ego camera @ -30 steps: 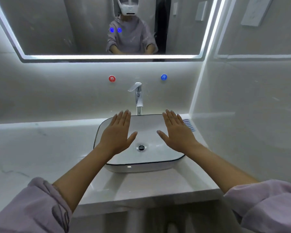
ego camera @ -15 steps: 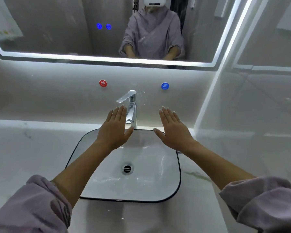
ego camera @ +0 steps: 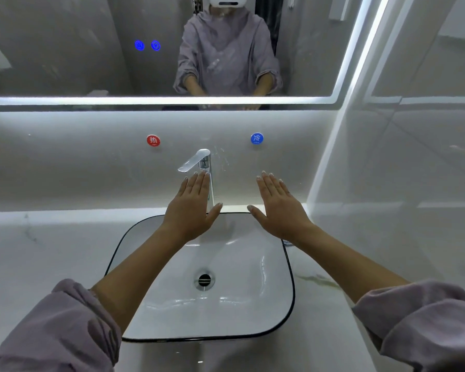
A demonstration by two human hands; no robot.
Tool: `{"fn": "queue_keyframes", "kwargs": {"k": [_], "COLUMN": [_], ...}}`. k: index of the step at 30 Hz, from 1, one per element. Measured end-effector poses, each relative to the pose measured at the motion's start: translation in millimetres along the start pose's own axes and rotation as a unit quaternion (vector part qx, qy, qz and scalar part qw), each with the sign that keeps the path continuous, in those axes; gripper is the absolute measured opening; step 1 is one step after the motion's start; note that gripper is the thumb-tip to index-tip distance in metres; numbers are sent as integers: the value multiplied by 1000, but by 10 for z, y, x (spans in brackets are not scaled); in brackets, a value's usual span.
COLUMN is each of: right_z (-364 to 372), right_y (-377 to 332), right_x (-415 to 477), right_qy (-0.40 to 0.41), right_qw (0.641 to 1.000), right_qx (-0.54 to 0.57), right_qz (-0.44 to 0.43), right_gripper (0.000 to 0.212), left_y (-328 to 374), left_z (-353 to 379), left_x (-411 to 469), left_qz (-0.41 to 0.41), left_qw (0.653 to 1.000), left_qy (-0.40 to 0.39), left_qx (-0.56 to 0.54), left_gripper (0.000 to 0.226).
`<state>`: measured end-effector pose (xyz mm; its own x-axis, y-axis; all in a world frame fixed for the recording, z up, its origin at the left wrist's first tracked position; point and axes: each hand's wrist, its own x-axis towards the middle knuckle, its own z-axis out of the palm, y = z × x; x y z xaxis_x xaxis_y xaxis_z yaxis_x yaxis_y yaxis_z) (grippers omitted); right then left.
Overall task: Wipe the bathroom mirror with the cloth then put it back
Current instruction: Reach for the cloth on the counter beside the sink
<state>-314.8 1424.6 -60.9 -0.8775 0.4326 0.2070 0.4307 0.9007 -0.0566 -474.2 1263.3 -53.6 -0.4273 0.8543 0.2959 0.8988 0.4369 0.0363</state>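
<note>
— Two hands held flat above a bathroom basin. Start at the fingers: how do they lie?

— The left hand [ego camera: 191, 208] has its fingers [ego camera: 196, 183] straight and pressed side by side, with the thumb swung out toward the middle. The right hand [ego camera: 279, 208] mirrors it: fingers [ego camera: 271, 186] straight and close together, thumb out toward the left one. Both show their backs to the camera, palms down, and hold nothing.

— Do they touch anything?

— The left fingertips overlap the chrome faucet [ego camera: 199, 159] in the view; whether they touch it cannot be told. The two hands are apart, thumbs pointing at each other across the gap.

— And behind the wrists?

— Both forearms are bare and reach forward over the white basin [ego camera: 290, 277], on either side of its drain [ego camera: 204, 280]. Lilac sleeves [ego camera: 59, 331] are bunched up near the elbows at the bottom corners.

— Where is the mirror?

— The mirror [ego camera: 65, 49] hangs on the wall above the faucet, edged with a lit strip, and reflects the person's torso and arms. Two blue icons [ego camera: 139, 45] glow on its glass. Pale fabric shows at its far left edge; whether that is the cloth cannot be told.

— Anything else on the wall?

— A red sticker [ego camera: 153, 140] and a blue sticker [ego camera: 257, 138] sit below the mirror, left and right of the faucet. The basin stands on a pale marble counter [ego camera: 38, 251].
</note>
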Motion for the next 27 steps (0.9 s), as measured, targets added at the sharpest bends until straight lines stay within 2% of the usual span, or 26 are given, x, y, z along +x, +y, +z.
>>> {"fn": "queue_keyframes", "kwargs": {"k": [15,27], "right_z": [122,485], "right_y": [544,1146], "right_x": [-92,-47], "right_qy": [-9,-37], "right_qw": [995,976], "right_qx": [17,95], "right_qz": [103,194], "right_gripper": [73,74], "left_y": [316,748], "left_z": [318,907], "left_x": [497,1042], "left_qz": [47,84], "left_qw": [998,992], "left_qy": [-23,-94], "left_qx": [-24,-21], "left_gripper": [73,72]}}
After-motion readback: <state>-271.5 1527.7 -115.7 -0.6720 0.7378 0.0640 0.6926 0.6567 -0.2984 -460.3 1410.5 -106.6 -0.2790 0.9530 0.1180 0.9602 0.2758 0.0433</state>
